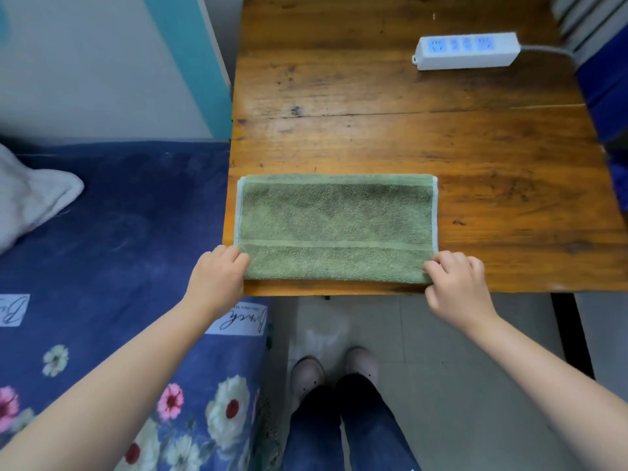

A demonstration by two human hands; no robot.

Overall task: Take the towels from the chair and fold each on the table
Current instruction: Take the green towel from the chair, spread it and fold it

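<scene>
While left hand (217, 273) and right hand (453, 280) pinch its lower corners, green towel (336, 226) lies flat, lower centre of tabletop (373, 107). Risk: uneven lift skews the fold.

white labels (242, 317) on floral bedsheet (112, 239), cursive script, not legible

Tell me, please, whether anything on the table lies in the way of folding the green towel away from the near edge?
Nothing visible does. Both the left hand and right hand already pinch the near corners of the green towel. The table beyond it is bare wood; the white power strip sits far back to the right, well apart from the towel.
</scene>
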